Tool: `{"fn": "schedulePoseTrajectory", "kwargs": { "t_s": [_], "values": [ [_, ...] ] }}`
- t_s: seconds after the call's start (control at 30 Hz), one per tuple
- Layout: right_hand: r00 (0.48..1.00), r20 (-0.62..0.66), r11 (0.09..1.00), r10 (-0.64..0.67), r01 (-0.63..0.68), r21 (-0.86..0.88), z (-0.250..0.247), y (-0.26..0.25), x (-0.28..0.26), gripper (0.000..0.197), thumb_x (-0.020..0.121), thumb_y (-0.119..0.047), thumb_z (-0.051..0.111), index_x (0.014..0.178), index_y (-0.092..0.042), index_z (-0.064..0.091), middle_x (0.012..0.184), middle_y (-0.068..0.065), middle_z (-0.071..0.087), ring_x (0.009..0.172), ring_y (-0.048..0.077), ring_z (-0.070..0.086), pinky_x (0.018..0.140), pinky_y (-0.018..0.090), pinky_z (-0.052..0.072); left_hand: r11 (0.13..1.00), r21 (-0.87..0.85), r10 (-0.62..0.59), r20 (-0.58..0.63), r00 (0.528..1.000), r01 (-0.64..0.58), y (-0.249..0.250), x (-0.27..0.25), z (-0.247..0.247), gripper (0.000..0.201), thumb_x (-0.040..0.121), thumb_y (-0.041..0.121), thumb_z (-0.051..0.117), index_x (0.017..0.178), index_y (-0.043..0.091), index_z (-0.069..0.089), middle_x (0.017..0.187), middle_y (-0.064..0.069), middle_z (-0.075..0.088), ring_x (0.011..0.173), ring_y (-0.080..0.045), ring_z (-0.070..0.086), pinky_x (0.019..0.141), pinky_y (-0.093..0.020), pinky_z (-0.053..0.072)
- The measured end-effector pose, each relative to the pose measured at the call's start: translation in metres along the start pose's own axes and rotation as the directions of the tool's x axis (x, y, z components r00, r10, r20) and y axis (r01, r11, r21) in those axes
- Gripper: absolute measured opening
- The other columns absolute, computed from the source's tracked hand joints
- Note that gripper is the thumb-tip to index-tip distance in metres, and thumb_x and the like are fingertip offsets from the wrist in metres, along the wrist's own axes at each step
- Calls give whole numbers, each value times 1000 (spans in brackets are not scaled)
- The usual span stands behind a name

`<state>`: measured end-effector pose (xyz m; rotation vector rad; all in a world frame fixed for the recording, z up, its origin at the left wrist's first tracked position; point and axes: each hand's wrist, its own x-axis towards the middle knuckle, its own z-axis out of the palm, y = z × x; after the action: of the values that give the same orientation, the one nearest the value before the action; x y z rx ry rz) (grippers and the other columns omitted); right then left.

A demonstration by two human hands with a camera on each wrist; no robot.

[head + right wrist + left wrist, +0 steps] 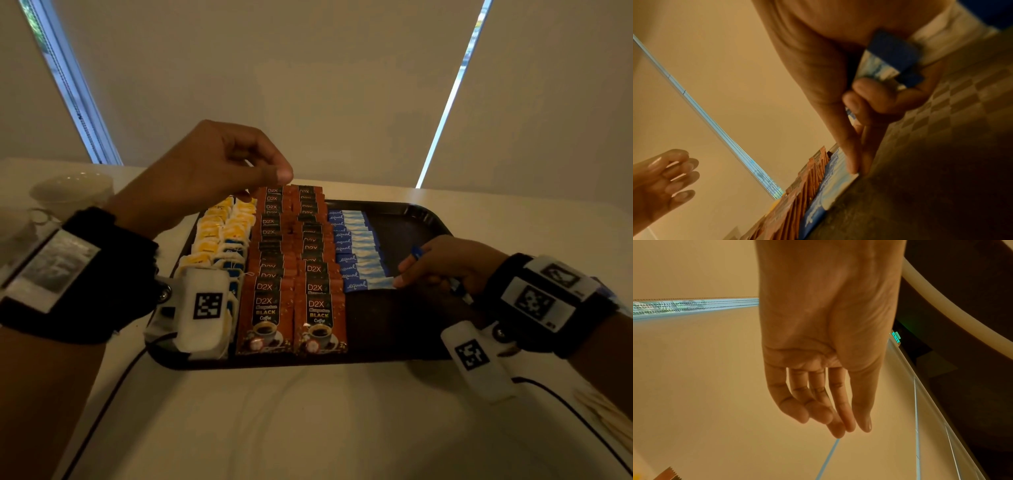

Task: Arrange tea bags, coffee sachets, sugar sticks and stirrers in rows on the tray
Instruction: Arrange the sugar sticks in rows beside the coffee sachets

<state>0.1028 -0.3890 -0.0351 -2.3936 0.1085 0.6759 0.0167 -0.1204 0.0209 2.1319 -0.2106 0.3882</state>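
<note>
The right hand (445, 263), gripping spare blue sugar sticks (894, 60), was laying one (368, 284) in its row on the tray (411, 329), while the left hand (205, 174) hung loose and empty; another stick probably needed to go just beside it.

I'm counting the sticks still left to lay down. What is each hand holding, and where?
The right hand grips spare blue sugar sticks around their middle, curled fingers against the palm. The left hand holds nothing.

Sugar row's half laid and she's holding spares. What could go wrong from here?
The right hand grips spare sticks while two fingers set the nearest stick; a spare may slip out. A nudge could skew the blue row. The left hand hovers over the coffee sachets and may brush them.
</note>
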Motion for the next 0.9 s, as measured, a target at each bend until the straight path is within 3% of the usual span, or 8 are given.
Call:
{"fn": "schedulePoseTrajectory", "kwargs": {
  "t_s": [0.17, 0.37, 0.47, 0.57, 0.63, 0.73, 0.83, 0.9],
  "values": [
    [1000, -10, 1000, 2, -2, -23, 0, -1, -1, 18, 73, -11, 77, 80, -10, 60, 62, 3, 47, 56, 11, 38, 45, 19, 32, 1000, 16, -4, 13, 1000, 4, -1, 1, 1, 26, 71, 36, 67, 90, 18, 70, 81, 4, 70, 64, -3, 61, 60, -17, 51],
    [999, 21, 999, -29, 30, -42, 0, -2, -7, 16, 74, -17, 77, 78, -9, 63, 35, -7, 51, 45, 7, 40, 40, 15, 32, 1000, 18, -9, 37, 999, 9, -2, 1, 1, 31, 67, 39, 68, 89, 18, 71, 75, 9, 69, 62, -2, 60, 57, -16, 50],
    [998, 12, 996, -65, 66, -53, -4, -4, -13, 15, 78, -20, 74, 77, -9, 63, 33, -8, 49, 32, 2, 38, 33, 13, 31, 1000, 20, -9, 45, 999, 8, -2, 2, 1, 31, 66, 40, 67, 88, 19, 71, 73, 9, 69, 62, -3, 60, 56, -16, 50],
    [981, -19, 981, -194, 193, -28, -10, -12, -21, 15, 78, -20, 74, 78, -12, 62, 41, -6, 48, 40, 5, 39, 34, 14, 31, 1000, 12, 1, 47, 999, -1, -1, 2, 1, 30, 65, 41, 68, 87, 20, 71, 77, 5, 70, 62, -5, 60, 57, -15, 50],
    [944, 142, 953, -298, 286, 95, -10, -24, -32, 14, 77, -16, 72, 83, -11, 61, 44, -7, 47, 38, 4, 38, 35, 13, 31, 1000, 4, 7, 67, 998, -7, 2, 1, 5, 29, 66, 42, 67, 86, 22, 71, 78, 4, 70, 63, -5, 61, 57, -14, 50],
    [815, 442, 925, -376, 300, 234, -1, -46, -46, 12, 76, -8, 64, 87, -10, 60, 44, -6, 48, 32, 2, 36, 34, 11, 30, 1000, -12, 22, 148, 989, -21, 7, -2, 15, 29, 68, 39, 68, 90, 20, 72, 86, -1, 72, 69, -14, 64, 59, -16, 51],
    [723, 525, 893, -450, 365, 262, 13, -64, -51, 13, 77, -2, 62, 88, -9, 61, 45, -7, 46, 33, 1, 34, 33, 9, 27, 999, -20, 52, 222, 974, -49, 11, -4, 25, 32, 68, 36, 70, 95, 18, 72, 89, -7, 71, 79, -27, 66, 69, -30, 55],
    [686, 531, 867, -497, 404, 290, 22, -72, -51, 11, 84, 4, 57, 89, -6, 60, 43, -8, 44, 33, 1, 33, 34, 8, 24, 997, -21, 72, 245, 967, -69, 11, -4, 29, 31, 67, 36, 71, 92, 18, 71, 85, -8, 70, 74, -21, 65, 73, -32, 54]
  ]
}}
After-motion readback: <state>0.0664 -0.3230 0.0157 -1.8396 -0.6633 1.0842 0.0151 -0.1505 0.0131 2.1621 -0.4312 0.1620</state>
